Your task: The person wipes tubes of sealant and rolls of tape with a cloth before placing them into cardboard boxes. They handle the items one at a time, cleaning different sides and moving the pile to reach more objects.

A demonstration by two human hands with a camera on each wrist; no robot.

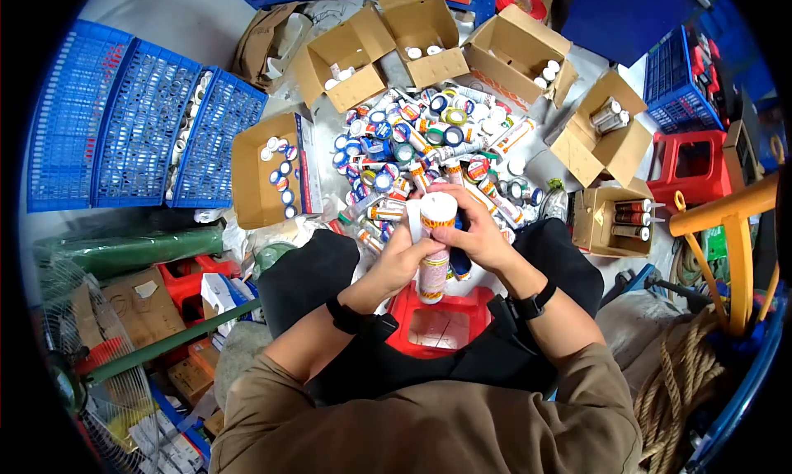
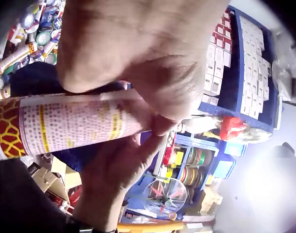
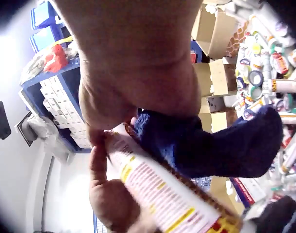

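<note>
Tube (image 1: pixel 434 276) in both hands (image 1: pixel 400 261) (image 1: pixel 485 240), label lines (image 2: pixel 77 125) distinct only in wrist views

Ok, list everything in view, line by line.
held tube: one, white and pink, centre
cloth: one, dark blue, beside the held tube
loose tubes: many, mixed colours, piled ahead
open boxes: at least six, brown, around the pile
baskets: at least four, blue, left and right
stools: at least two, red, centre and right
shelves: several, blue, background
rope: one coil, tan, lower right
metal frame: one, orange, right
sleeves: two, brown, bottom
wrist straps: two, black, forearms
left hand: one, bare, on held tube
right hand: one, bare, on held tube
</note>
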